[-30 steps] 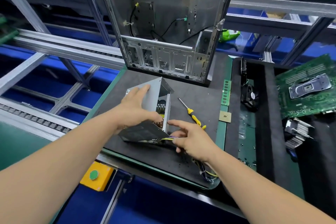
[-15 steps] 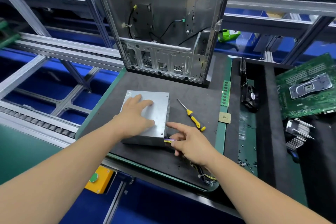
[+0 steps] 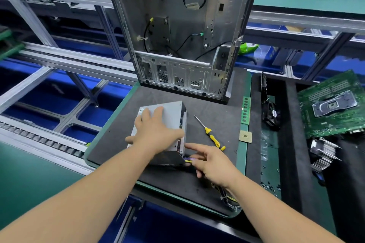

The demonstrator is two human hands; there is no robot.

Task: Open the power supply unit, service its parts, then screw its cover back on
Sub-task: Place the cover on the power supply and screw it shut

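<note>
Resting flat on the grey cover [image 3: 169,113] of the power supply unit [image 3: 167,156], the left hand [image 3: 156,132] has fingers spread straight. Right hand [image 3: 209,162] sits at the unit's right corner, fingers loosely extended over the coloured wires [image 3: 188,161]. Beyond its fingertips lies a yellow-handled screwdriver [image 3: 210,133].

Greys, greens and one yellow handle

The boxy metal power supply unit [image 3: 171,112] is pale grey with yellow and purple wires [image 3: 188,161]; slim screwdriver [image 3: 212,137] yellow-handled; flat work mat [image 3: 213,104] speckled dark grey, green-edged; large circuit board [image 3: 333,104] green; open computer case [image 3: 177,31] bare silver.
</note>
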